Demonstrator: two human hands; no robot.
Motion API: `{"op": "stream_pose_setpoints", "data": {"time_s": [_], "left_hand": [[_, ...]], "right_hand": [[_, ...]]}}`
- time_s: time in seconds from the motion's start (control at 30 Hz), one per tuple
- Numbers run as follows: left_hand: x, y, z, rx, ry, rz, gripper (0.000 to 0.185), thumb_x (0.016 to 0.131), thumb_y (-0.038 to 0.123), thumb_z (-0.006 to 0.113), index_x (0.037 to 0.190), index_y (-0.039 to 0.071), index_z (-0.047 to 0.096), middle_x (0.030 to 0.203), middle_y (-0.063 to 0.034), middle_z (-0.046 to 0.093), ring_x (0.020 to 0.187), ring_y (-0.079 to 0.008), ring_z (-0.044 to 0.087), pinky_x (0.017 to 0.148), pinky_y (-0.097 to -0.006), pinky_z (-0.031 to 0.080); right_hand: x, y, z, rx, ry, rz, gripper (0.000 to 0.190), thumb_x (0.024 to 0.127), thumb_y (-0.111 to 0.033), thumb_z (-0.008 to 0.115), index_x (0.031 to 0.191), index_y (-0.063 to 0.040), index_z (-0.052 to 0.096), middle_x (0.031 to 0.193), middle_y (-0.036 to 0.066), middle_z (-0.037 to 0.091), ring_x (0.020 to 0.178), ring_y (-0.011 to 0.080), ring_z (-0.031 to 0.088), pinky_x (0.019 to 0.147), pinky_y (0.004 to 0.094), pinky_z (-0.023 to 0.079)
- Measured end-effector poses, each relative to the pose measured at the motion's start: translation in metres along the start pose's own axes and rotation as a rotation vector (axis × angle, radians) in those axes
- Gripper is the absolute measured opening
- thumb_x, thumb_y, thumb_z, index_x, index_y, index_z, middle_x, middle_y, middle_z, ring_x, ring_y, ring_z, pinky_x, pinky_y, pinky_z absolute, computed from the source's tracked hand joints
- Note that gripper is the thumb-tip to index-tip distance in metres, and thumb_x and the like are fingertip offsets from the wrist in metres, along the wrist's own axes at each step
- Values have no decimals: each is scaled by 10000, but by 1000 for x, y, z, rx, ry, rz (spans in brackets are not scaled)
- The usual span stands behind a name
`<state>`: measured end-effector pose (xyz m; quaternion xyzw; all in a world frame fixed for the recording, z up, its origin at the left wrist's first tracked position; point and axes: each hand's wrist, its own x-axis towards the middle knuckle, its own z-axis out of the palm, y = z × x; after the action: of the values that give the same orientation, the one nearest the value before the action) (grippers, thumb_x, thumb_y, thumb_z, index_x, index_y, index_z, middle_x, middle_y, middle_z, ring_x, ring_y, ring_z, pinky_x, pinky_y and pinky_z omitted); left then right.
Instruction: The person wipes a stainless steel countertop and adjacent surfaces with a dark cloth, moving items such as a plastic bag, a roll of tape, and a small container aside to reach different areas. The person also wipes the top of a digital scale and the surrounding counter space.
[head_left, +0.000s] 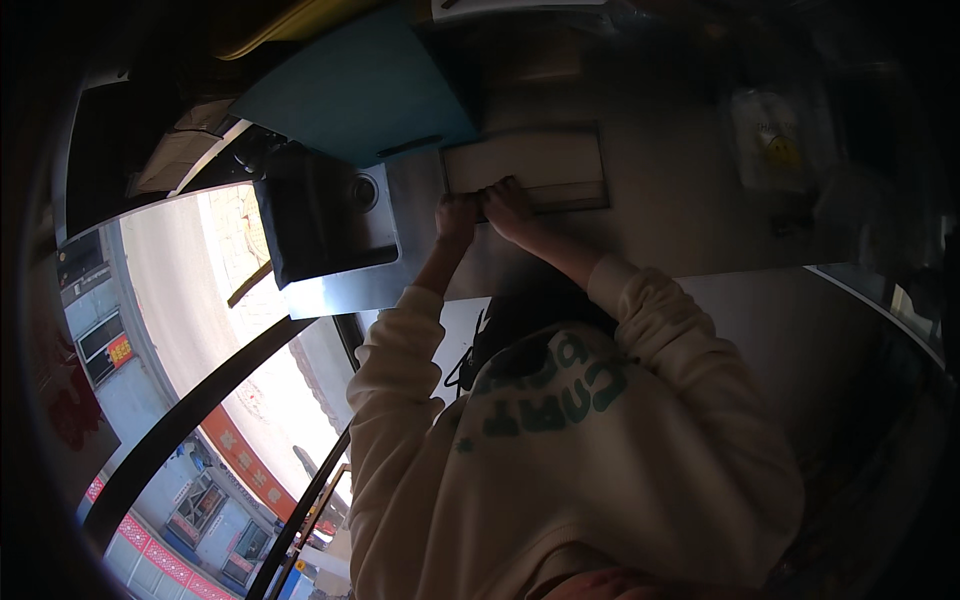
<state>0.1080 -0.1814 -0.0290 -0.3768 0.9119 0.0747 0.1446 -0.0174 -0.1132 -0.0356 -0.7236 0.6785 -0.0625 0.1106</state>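
Observation:
Both my hands are close together over the front left corner of a rectangular recessed panel (525, 161) in a metal counter (652, 217). My left hand (455, 219) is curled, its knuckles up, beside the panel's left edge. Just right of it, my right hand (508, 206) is curled too, over the panel's front edge. A small dark item (481, 206) shows between the two fists, and both appear closed around it. Shadow hides its shape and most of the fingertips.
Left of my hands is a metal sink (379, 232) with a round drain (364, 192). A blue-green panel (360, 82) stands behind it. Plastic bags (776, 142) lie at the right. Beyond the counter's left end, a street shows past dark frame bars (202, 409).

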Motion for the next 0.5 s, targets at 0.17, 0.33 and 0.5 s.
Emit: {"op": "stream_pose_setpoints", "data": {"time_s": [0.17, 0.33, 0.5], "left_hand": [[19, 16, -20, -106, -121, 33, 187, 754, 3, 620, 924, 68, 663, 959, -146, 666, 935, -301, 653, 753, -410, 567], [47, 88, 2, -178, -102, 196, 210, 784, 52, 625, 988, 84, 666, 1031, -134, 656, 958, -278, 656, 762, -391, 572], [74, 167, -11, -25, -263, 227, 164, 863, 134, 615, 1015, 101, 669, 1054, -99, 654, 982, -269, 651, 730, -395, 577]], "right_hand": [[-21, 30, 12, 308, 205, 165, 126, 802, -106, 562, 899, -58, 628, 1029, 123, 590, 1027, 293, 528, 941, 428, 395], [-68, 80, -2, 92, 54, 345, 109, 833, -84, 548, 904, -45, 621, 1023, 124, 582, 1031, 273, 533, 969, 412, 398], [-101, 115, -56, -115, -83, 241, 81, 858, -77, 555, 878, -45, 627, 937, 124, 601, 1048, 264, 534, 977, 391, 414]]}}
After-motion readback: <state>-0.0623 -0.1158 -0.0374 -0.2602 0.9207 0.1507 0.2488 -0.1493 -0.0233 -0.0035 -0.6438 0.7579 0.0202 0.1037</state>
